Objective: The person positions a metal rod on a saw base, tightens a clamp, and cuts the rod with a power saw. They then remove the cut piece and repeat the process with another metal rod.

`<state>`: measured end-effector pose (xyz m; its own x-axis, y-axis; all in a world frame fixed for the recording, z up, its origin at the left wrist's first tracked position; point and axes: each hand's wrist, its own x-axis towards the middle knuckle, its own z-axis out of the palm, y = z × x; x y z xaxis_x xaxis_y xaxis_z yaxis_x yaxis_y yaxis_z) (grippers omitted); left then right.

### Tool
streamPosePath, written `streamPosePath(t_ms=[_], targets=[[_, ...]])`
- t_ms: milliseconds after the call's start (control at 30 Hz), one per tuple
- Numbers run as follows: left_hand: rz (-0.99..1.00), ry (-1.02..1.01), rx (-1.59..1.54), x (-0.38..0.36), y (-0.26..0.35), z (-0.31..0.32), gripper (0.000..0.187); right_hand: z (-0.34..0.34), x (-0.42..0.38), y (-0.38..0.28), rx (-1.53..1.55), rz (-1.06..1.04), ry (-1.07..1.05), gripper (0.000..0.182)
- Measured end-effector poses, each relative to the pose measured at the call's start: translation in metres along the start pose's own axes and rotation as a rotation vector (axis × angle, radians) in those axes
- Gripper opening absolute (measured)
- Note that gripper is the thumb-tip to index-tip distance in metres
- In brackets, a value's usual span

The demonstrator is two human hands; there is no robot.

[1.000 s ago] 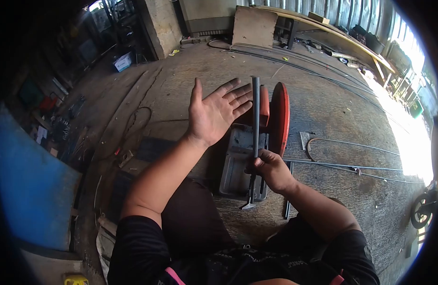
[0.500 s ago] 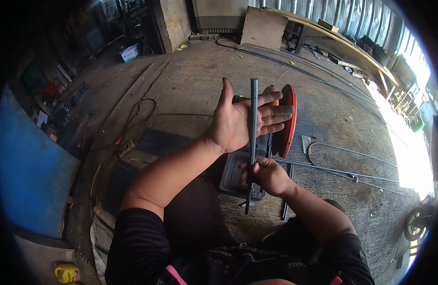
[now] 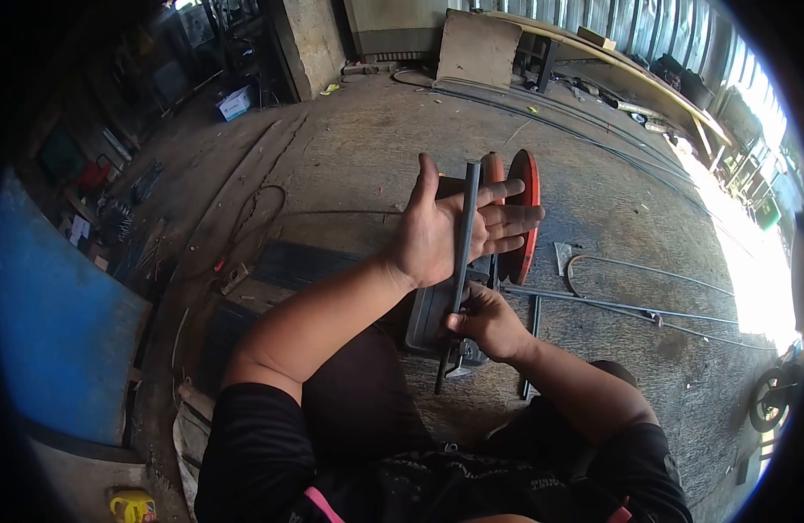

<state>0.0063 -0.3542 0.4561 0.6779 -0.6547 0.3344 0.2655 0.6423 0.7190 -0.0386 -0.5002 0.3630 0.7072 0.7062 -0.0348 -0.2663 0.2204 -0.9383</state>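
My left hand (image 3: 435, 234) is open in front of me, palm facing up, thumb raised and fingers stretched to the right. A straight grey metal rod (image 3: 466, 235) crosses its palm and finger bases, tilted slightly, its upper end above the fingers. Lower down, my right hand (image 3: 498, 329) grips the rod between thumb and fingers. Just behind both hands stands a machine with a red disc (image 3: 527, 253) and a grey box-like base (image 3: 424, 324), partly hidden by the hands.
Long thin metal rods (image 3: 611, 307) lie on the concrete floor at right, one bent into a loop. A short dark bar (image 3: 533, 349) lies beside the base. A blue panel (image 3: 62, 322) stands at left, a yellow container (image 3: 133, 506) below it. A board (image 3: 478, 50) leans at the back.
The rod's upper end has shifted slightly right and down and its lower end left, so it leans more. My right hand has turned a little around it; my left hand stays open.
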Motion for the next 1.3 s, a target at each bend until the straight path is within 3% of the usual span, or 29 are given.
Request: streamPosePath(t_ms=[533,600,633,700,733,767,800,867,900,933,1000,1033,1067,1133,1200,1300], targets=[[0.062,0.172,0.055,-0.003,0.008,0.001,0.103,-0.013,0.0,0.0,0.161,0.094,-0.076,0.025],[0.005,0.23,0.318,-0.006,0.012,0.002,0.077,-0.011,0.0,-0.007,0.156,0.083,-0.094,0.025],[0.008,0.232,0.316,-0.008,0.015,-0.002,0.077,-0.009,-0.001,-0.013,0.123,0.057,-0.036,0.024],[-0.165,0.162,1.319,-0.014,0.023,-0.012,0.041,-0.004,-0.002,-0.028,0.089,0.033,0.026,0.022],[-0.164,0.159,1.315,-0.015,0.024,-0.012,0.041,-0.001,-0.001,-0.037,-0.205,-0.025,0.138,0.021],[-0.169,0.296,1.188,-0.014,0.025,-0.011,0.031,0.003,-0.002,-0.043,-0.5,-0.084,0.25,0.02],[-0.174,0.428,1.056,-0.014,0.025,-0.01,0.022,0.008,-0.005,-0.044,-0.503,-0.082,0.256,0.02],[-0.007,0.557,1.044,-0.013,0.026,-0.014,0.022,0.019,-0.014,-0.043,-1.139,-0.59,0.592,0.024],[0.095,0.611,0.942,-0.013,0.028,-0.014,0.021,0.025,-0.022,-0.04,-1.09,-0.571,0.469,0.034],[0.192,0.66,0.842,-0.013,0.03,-0.015,0.02,0.031,-0.025,-0.035,-1.088,-0.571,0.477,0.034],[0.231,0.647,0.714,-0.015,0.039,-0.018,0.021,0.043,-0.025,-0.026,-0.731,-0.192,0.047,0.042],[0.277,0.641,0.582,-0.017,0.043,-0.021,0.021,0.035,-0.019,-0.013,-0.663,-0.185,0.046,0.055],[0.322,0.635,0.449,-0.018,0.045,-0.022,0.022,0.027,-0.015,-0.009,-0.656,-0.188,0.05,0.055],[0.321,0.64,0.412,-0.02,0.04,-0.025,0.024,0.004,-0.004,-0.022,-0.262,-0.215,0.34,0.061],[0.292,0.679,0.148,-0.016,0.026,-0.029,0.024,-0.016,0.005,-0.041,-0.079,-0.461,0.458,0.061],[0.169,0.679,0.133,-0.011,0.003,-0.032,0.034,-0.012,-0.016,-0.078,0.024,-0.509,0.417,0.048]])
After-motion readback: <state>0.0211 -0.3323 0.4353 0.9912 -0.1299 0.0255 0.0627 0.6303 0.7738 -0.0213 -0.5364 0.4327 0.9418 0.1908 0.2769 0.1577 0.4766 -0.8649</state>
